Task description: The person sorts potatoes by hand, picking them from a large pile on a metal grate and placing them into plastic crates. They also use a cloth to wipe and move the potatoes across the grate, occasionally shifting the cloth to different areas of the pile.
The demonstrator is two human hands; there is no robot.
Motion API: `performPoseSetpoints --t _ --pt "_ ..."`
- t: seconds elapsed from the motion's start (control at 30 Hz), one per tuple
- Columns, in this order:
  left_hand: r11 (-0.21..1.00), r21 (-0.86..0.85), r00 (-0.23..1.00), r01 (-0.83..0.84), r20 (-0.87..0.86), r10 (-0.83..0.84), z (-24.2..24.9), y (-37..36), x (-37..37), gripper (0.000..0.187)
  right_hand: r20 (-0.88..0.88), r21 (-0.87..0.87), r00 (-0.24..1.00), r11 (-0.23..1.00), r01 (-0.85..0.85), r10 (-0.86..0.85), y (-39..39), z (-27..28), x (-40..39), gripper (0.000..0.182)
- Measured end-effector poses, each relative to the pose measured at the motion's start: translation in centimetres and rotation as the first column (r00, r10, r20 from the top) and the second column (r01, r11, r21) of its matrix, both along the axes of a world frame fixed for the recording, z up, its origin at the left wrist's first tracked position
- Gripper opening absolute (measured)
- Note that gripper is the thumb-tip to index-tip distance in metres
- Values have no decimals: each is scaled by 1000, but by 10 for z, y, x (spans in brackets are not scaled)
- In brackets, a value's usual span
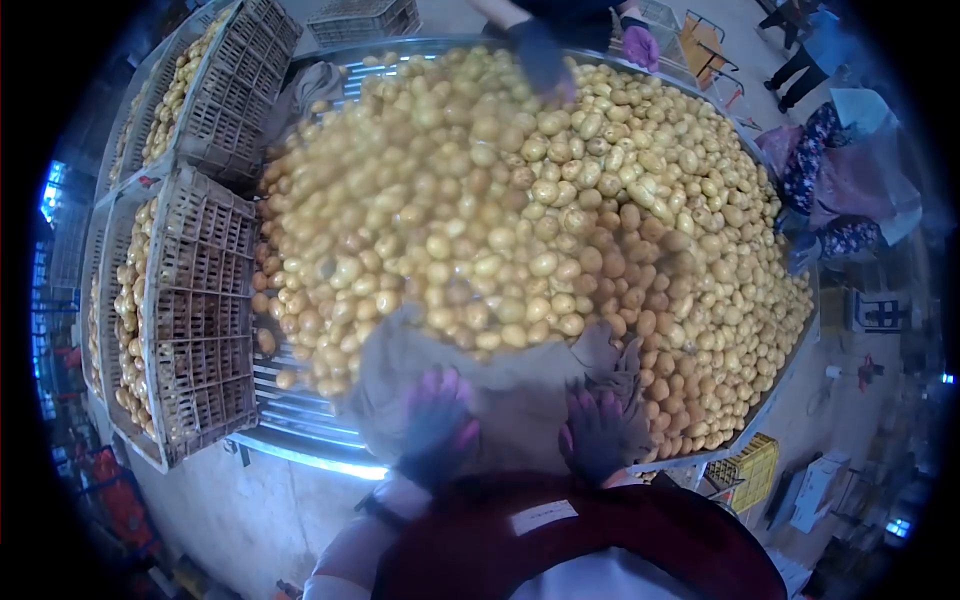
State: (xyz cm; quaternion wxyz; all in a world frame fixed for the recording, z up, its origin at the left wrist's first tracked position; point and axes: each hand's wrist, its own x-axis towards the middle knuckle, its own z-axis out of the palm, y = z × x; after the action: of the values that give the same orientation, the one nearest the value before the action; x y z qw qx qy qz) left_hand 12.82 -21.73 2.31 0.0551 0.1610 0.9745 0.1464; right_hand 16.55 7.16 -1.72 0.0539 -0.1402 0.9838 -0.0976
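Both hands wear dark gloves with purple parts and rest on a grey-brown cloth at the near edge of a metal table. My left hand lies on the cloth's left part with its fingers spread. On the right part, my right hand is also spread, palm down. Beyond the cloth a large heap of yellow-brown potatoes covers most of the table, some looking wet. The far edge of the cloth touches the potatoes.
Crates of potatoes stand along the left side. A co-worker's gloved hand reaches over the heap from the far side. Another person in patterned sleeves is at the right edge. A yellow crate sits low at the right.
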Motion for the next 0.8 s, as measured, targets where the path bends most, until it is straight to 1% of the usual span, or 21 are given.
performPoseSetpoints --t 0.03,0.07,0.13,0.17,0.2,0.23,0.27,0.33,0.4,0.43,0.47,0.53,0.57,0.6,0.63,0.67,0.7,0.73,0.8 --pt "999 -39 1000 9 -20 -10 -7 5 -11 68 34 -11 999 1000 -14 15 -6 4 -15 59" --pt "991 -131 999 8 -51 -15 -21 6 -23 71 67 -22 997 999 -25 26 -10 5 -30 59" --pt "952 -307 992 8 -115 -45 -57 10 -49 77 33 -9 995 996 -90 91 -12 -4 -59 57" --pt "968 -250 994 -9 -110 -19 -66 10 -68 77 15 -2 994 994 -112 112 -15 -8 -74 56" --pt "981 -191 995 -25 -104 5 -71 11 -90 77 257 -20 962 995 -93 95 -25 -3 -99 54" --pt "994 -102 995 -34 -95 25 -71 14 -107 77 486 -35 870 996 -80 87 -37 4 -123 52" --pt "999 -15 993 -52 -103 50 -71 17 -130 76 439 -76 897 997 -15 47 -45 -1 -144 49" --pt "994 -34 955 -100 -283 86 -92 13 -164 77 353 -177 935 978 113 -44 -61 -40 -169 44" --pt "985 -56 956 -162 -255 142 -80 18 -173 73 66 -236 998 971 28 -13 -70 -97 -166 22" --pt "981 -69 957 -182 -242 161 -74 20 -170 72 -85 -243 996 970 -15 -6 -75 -125 -165 15" --pt "981 -91 959 -169 -244 143 -77 20 -162 69 52 -262 999 965 2 12 -73 -95 -167 15" --pt "981 -129 965 -147 -235 114 -87 16 -135 65 190 -163 977 984 -64 95 -61 -57 -150 16" --pt "993 -87 972 -75 -229 53 -85 8 -114 63 257 -120 957 987 -106 133 -55 -49 -145 16" --pt "994 -105 975 14 -219 -37 -75 -1 -86 66 206 -196 959 968 -154 194 -48 -81 -133 18" --pt "993 -82 984 83 -150 -94 -72 -10 -56 69 101 -229 956 942 -247 275 -36 -62 -114 20" --pt "998 -4 997 62 -53 -62 -59 -14 -33 65 -10 -250 937 906 -342 350 -24 -37 -95 23" --pt "992 -89 995 85 -39 -89 -76 -24 -13 80 21 -288 950 912 -293 312 -15 -35 -84 30" --pt "996 -71 998 59 11 -58 -74 -23 -15 81 122 -269 966 945 -189 228 -13 -8 -77 32" --pt "999 -37 992 9 128 -4 -58 -12 -23 82 39 -286 973 936 -206 226 -14 -14 -76 34"
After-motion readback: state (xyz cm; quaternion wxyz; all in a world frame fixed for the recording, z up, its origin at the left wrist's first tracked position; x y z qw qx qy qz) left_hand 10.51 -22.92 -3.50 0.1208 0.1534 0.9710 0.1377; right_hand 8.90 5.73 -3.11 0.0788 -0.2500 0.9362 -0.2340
